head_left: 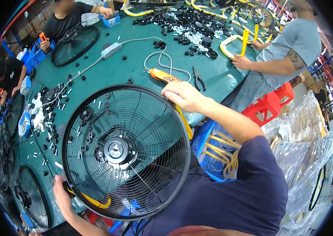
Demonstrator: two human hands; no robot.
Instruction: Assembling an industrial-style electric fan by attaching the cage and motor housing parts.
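A large round fan (115, 150) with a black wire grille and a dark hub stands tilted at the table edge before me. Parts of a yellow tube frame (97, 201) show through and beside it. My right hand (185, 95) is closed over the upper right of the fan's rim, beside the yellow tube. My left hand (62, 196) is at the lower left side of the rim, fingers closed at a small dark part; what they pinch is partly hidden. Just beyond my right hand lies an orange power screwdriver (164, 75) with a grey cord, and pliers (198, 80) lie to its right.
Black knobs and pale screws are heaped on the green table (135, 69) at the far side and scattered left. A grey inline box (111, 50) sits on the cord. At right are a co-worker (292, 47), a blue crate (209, 157) of yellow tubes and red plastic frames (266, 108).
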